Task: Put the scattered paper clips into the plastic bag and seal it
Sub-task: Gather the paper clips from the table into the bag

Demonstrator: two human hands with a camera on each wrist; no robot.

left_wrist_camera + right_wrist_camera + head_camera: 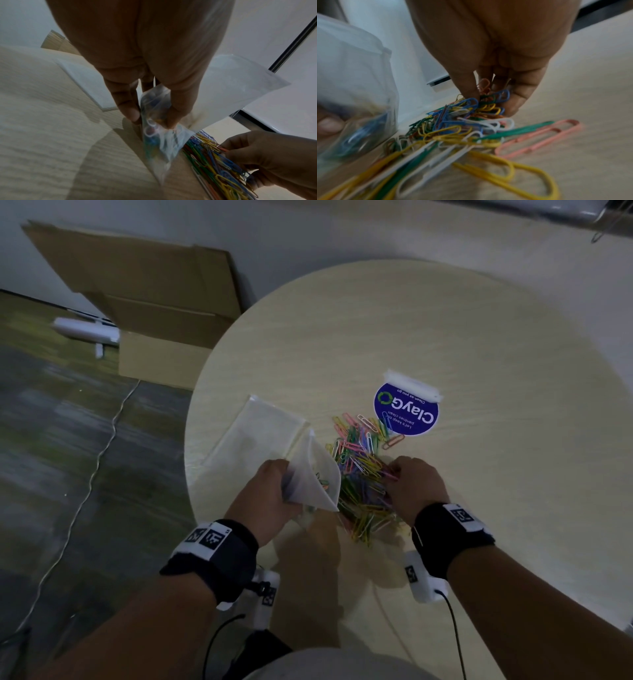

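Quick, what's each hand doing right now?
Left hand: holding the plastic bag, some clips already inside.
Right hand: fingers curled, pinching a bunch of paper clips from the pile.

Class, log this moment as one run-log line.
left hand: grips plastic bag, some clips inside | right hand: pinching clips from pile | bag: unsealed | stage: filling

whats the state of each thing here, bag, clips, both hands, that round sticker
plastic bag: unsealed, mouth open, a few clips inside
paper clips: mostly piled loose on the table
left hand: grips the bag
right hand: fingers curled round a bunch of clips
blue sticker: flat on the table, a clip overlapping its edge
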